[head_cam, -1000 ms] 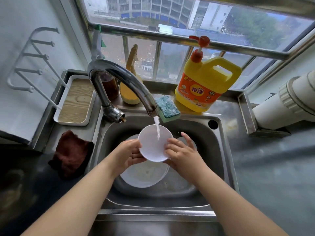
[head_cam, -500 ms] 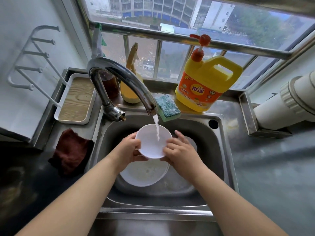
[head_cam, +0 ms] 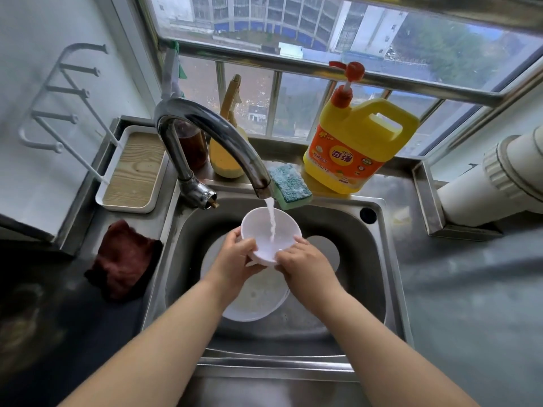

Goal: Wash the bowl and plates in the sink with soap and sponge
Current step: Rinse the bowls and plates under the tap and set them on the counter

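Note:
A small white bowl (head_cam: 271, 230) is held over the steel sink (head_cam: 379, 259), tilted with its inside facing me, and the water stream (head_cam: 271, 220) from the tap (head_cam: 211, 127) runs into it. My left hand (head_cam: 235, 259) grips its left rim. My right hand (head_cam: 302, 261) holds its lower right edge. Below them white plates (head_cam: 255, 301) lie on the sink floor, and another plate (head_cam: 326, 248) shows behind my right hand. A blue-green sponge (head_cam: 289, 186) lies on the back ledge beside a yellow soap bottle (head_cam: 355, 145) with a red pump.
A dark red cloth (head_cam: 123, 259) lies on the counter left of the sink. A white tray with a wooden base (head_cam: 132, 171) and a white wall rack (head_cam: 58, 98) are further left. A brown jar (head_cam: 192, 145) and a yellow brush (head_cam: 227, 154) stand behind the tap. A white pipe (head_cam: 493, 177) juts in at right.
The bowl has tipped more upright under the stream and moved slightly away from me. Both hands shifted round its lower rim; my right hand's fingers have curled in closer.

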